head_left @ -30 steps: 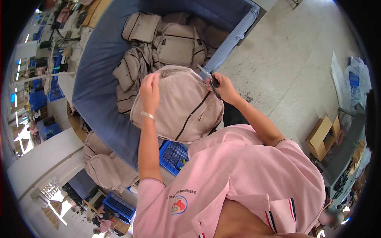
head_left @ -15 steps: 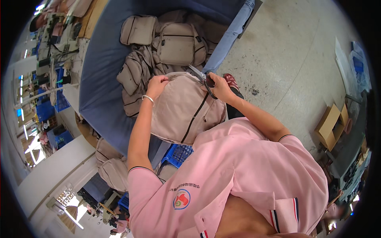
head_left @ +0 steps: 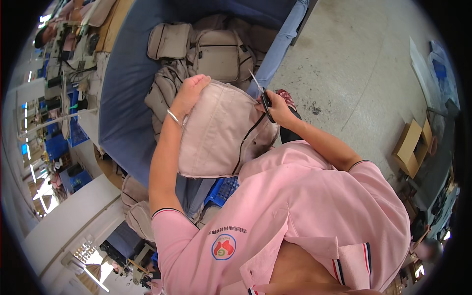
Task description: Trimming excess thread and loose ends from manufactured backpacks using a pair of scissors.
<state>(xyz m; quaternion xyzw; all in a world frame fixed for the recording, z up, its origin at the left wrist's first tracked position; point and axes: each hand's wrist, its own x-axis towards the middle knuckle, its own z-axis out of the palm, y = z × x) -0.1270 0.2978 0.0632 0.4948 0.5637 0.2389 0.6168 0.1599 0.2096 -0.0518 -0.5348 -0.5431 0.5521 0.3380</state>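
Note:
A beige backpack (head_left: 209,135) with a dark zipper lies between my hands, against my front. My left hand (head_left: 191,93) pinches its far left corner. In my right hand (head_left: 278,109) are black-handled scissors (head_left: 266,102), their blades pointing away from me past the bag's edge. Those fingers also meet the fabric at the far right corner; how firmly they hold it I cannot make out. Beyond the bag, a large blue fabric bin (head_left: 125,93) holds several more beige backpacks (head_left: 216,56).
A blue plastic crate (head_left: 223,191) stands below the held bag. More beige bags (head_left: 137,209) are at the lower left. Grey floor (head_left: 339,64) stretches to the right, with an open cardboard box (head_left: 409,147) on that side. Sewing workstations line the far left.
The backpack has been turned and lifted at its left corner, showing a flatter side. My left hand has moved up slightly. The scissors have swung more upright in my right hand.

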